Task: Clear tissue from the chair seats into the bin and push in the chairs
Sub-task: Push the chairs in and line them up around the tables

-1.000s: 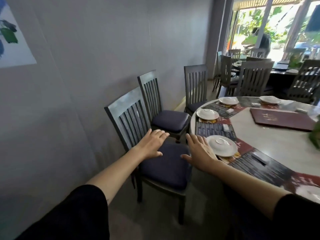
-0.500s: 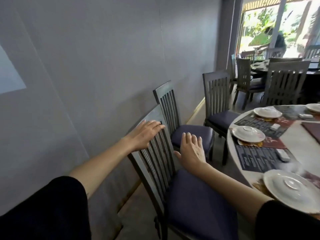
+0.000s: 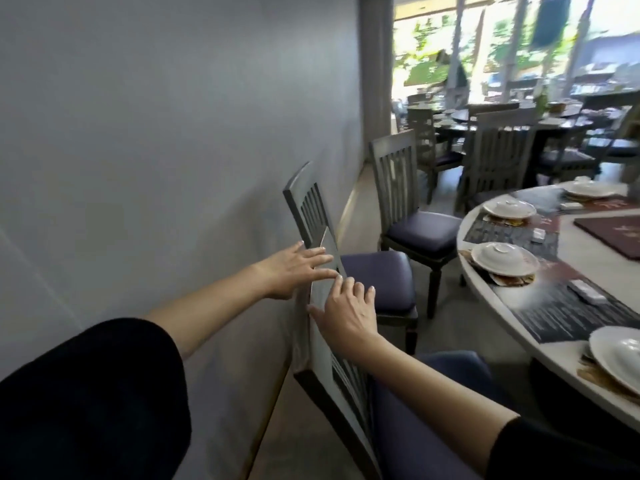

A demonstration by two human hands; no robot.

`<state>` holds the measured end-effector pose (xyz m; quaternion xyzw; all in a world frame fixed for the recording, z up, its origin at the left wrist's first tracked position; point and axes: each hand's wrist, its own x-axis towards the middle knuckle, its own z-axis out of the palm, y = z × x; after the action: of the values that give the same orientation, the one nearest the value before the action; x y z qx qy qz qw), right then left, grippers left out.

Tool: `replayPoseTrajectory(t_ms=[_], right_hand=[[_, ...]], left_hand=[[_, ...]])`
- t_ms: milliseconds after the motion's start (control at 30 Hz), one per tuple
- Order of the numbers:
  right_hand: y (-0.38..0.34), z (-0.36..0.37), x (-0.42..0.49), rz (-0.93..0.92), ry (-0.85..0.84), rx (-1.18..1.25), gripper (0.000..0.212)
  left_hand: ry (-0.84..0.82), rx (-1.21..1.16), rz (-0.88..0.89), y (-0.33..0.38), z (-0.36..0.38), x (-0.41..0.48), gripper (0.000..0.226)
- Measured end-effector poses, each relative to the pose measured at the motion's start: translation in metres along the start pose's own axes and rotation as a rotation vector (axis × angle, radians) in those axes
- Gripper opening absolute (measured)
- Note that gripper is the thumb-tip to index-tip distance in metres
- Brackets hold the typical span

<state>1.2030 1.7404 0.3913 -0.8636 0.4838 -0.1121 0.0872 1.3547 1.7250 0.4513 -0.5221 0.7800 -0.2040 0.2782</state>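
**Desk:** State of the hands, please.

**Operator:** I see both laid on the top rail of the nearest chair, which stands dead ahead at 12 o'clock. The left hand comes in from the 9 o'clock side, its fingers straight and reaching across the rail's upper edge. The right hand sits just below it on the rail's seat-side face, fingers spread and only lightly bent, thumb out toward the wall. The two hands are almost touching. Neither is wrapped round anything.

**Desk:** Position of that chair?

**Operator:** Its back is seen nearly edge-on, close to the wall at 9 o'clock. Its blue seat cushion runs down toward 5 o'clock. The picture is blurred, so I cannot tell whether the back touches the wall.

**Desk:** Other chairs?

**Operator:** A second chair stands just beyond, at 12 o'clock, with its blue seat facing the round table at 3 o'clock and standing clear of the rim. A third chair is at 1 o'clock, its seat nearer the rim.

**Desk:** Table condition?

**Operator:** I note white plates on dark mats along the edge.
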Motion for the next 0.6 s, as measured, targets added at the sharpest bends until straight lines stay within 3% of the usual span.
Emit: replayPoseTrajectory(t_ms=[133, 267, 367, 500, 600], right_hand=[[-0.042, 0.01, 0.0, 0.174, -0.044, 0.048, 0.077], [-0.08, 0.025, -0.013, 0.363, -0.04, 0.024, 0.059], [-0.101, 0.037, -0.027, 0.457, 0.108, -0.038, 0.05], [-0.107, 0.041, -0.037, 0.48, 0.252, -0.255, 0.068], [-0.107, 0.04, -0.046, 0.449, 0.181, -0.282, 0.053]], left_hand=[[0.149, 0.055, 0.207, -0.023, 0.038, 0.01, 0.073], [0.42, -0.086, 0.407, -0.02, 0.069, 0.019, 0.044], [0.528, -0.177, 0.482, -0.019, 0.07, 0.016, 0.021], [0.529, -0.119, 0.534, -0.018, 0.059, 0.012, 0.032], [0.518, -0.148, 0.53, -0.015, 0.062, 0.01, 0.036]])
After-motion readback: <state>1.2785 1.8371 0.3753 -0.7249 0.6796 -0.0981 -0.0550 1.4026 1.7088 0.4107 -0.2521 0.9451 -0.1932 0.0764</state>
